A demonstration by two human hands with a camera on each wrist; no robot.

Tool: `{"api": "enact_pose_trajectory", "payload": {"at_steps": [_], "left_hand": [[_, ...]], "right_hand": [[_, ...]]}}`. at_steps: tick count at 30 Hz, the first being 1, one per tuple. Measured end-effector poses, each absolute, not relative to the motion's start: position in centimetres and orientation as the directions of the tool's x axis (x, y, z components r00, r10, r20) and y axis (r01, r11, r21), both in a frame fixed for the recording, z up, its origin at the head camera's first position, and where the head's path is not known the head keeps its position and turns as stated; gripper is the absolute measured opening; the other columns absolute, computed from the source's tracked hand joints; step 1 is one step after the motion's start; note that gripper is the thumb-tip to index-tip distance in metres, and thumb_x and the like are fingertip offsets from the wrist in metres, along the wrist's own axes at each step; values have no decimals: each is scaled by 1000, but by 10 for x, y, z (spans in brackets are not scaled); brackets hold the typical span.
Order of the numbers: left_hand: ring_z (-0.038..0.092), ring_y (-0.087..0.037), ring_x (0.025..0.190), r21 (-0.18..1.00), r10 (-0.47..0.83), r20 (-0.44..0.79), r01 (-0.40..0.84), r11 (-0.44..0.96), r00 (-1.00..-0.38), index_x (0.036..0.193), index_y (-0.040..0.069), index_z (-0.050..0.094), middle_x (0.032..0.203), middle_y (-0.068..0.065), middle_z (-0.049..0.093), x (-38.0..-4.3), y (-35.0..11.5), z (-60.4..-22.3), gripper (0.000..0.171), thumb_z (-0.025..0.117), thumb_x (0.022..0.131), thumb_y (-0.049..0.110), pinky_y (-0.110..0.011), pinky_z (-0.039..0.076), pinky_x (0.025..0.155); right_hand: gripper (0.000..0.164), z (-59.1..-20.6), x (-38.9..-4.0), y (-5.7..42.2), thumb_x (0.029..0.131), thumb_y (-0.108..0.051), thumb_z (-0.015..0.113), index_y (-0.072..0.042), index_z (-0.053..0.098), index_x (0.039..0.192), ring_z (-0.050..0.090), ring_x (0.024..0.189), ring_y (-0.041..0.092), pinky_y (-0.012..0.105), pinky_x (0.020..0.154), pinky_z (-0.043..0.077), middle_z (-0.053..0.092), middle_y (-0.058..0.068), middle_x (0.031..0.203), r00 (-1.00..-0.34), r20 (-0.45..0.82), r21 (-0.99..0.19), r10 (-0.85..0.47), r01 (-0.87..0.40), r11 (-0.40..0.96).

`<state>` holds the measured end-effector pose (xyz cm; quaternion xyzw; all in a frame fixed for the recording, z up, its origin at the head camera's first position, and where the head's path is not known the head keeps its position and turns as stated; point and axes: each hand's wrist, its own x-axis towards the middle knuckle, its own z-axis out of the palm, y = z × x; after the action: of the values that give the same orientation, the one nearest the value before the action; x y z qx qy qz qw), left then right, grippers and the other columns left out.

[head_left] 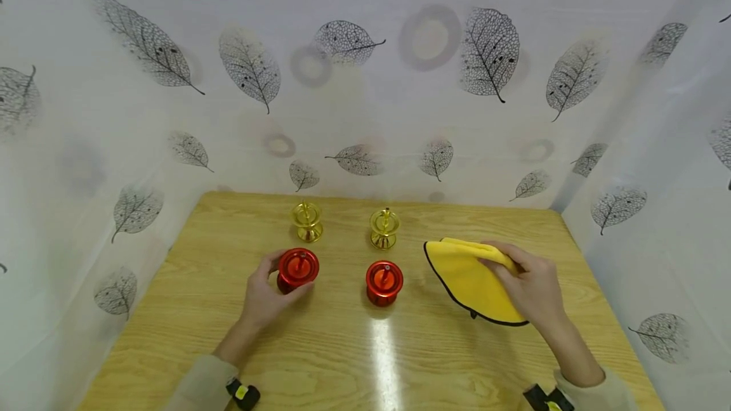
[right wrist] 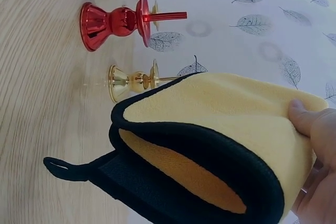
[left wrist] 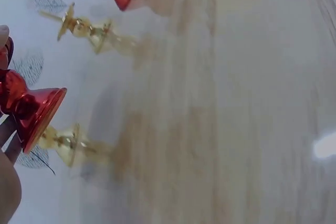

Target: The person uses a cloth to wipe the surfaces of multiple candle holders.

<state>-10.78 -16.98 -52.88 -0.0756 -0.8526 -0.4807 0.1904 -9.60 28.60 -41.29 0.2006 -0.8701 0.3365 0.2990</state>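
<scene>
My left hand point(head_left: 267, 297) grips a red metal candle holder point(head_left: 298, 267) with a spike at its top. In the left wrist view the flared foot of that holder point(left wrist: 39, 114) appears raised off the table. My right hand point(head_left: 535, 285) pinches a yellow cloth point(head_left: 474, 274) with black edging, held bunched above the table. A black loop point(right wrist: 65, 170) hangs from its edge in the right wrist view. Between the hands stands a second red candle holder point(head_left: 384, 283), upright and untouched.
Two gold candle holders, one at left point(head_left: 308, 224) and one at right point(head_left: 384, 230), stand upright behind the red ones. The wooden table point(head_left: 320, 360) meets a white leaf-patterned sheet point(head_left: 365, 100) at its back and sides.
</scene>
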Motion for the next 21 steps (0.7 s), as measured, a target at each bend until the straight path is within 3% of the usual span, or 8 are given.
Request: {"api": "enact_pose_trajectory", "payload": {"at_steps": [5,11,18,21], "left_hand": [[60,6,108,757,6,507,448,475,-862,131,-2,64,117,-14,76,-105,-156,-512,80,99,61,6,-8,41,103],[65,0,111,735,84,575,559,385,-814,134,3,65,119,-13,76,-101,-136,-492,83,99,59,4,-8,47,103],[69,-10,118,692,194,639,666,278,-744,138,3,63,123,-16,74,-100,-112,-464,80,100,68,19,-18,55,103],[69,-13,118,683,246,648,693,232,-721,137,3,64,124,-15,74,-101,-101,-450,75,97,75,27,-21,58,100]], "right_hand": [[40,-412,-93,285,73,13,86,-4,81,109,64,64,-11,8,58,51,81,17,89,-753,646,-499,-121,-537,681],[38,-409,-90,281,74,14,86,-3,82,108,65,64,-12,8,57,51,81,18,89,-765,639,-548,-79,-525,651],[31,-395,-79,272,83,15,79,-1,80,110,71,69,-8,14,56,57,76,-24,97,-847,531,-714,-18,-459,529],[28,-387,-74,267,86,15,76,3,78,111,73,68,-4,17,55,58,74,-28,96,-875,484,-767,-11,-430,477]]}}
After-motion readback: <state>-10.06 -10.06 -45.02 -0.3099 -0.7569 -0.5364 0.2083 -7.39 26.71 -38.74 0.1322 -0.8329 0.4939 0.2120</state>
